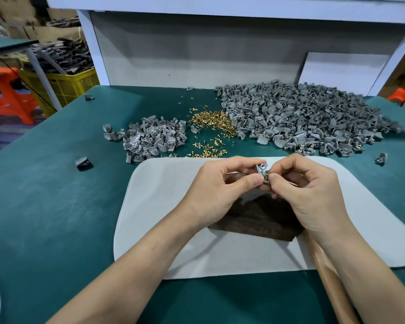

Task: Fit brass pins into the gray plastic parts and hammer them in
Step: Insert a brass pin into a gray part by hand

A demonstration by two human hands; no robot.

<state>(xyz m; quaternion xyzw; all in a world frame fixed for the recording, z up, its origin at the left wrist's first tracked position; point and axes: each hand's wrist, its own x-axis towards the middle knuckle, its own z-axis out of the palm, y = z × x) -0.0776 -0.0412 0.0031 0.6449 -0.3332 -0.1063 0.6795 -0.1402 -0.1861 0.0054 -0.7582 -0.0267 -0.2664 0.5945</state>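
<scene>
Wood block [255,220] lies nearest, on the pale mat [161,206], under both hands. The left hand [220,185] pinches one gray plastic part [261,168] between thumb and fingertips. The right hand [309,190] pinches what looks like a brass pin [267,176] at the part's lower edge. Best to steady the part, line the pin square with its hole and seat it fully before hammering. Beyond, loose brass pins [210,122] lie between a small gray heap [154,139] and a large heap [302,118] on the desk [44,206].

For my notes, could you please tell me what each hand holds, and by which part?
Left hand pinches the gray plastic part by its lower end; right hand pinches a brass pin against it.
</scene>
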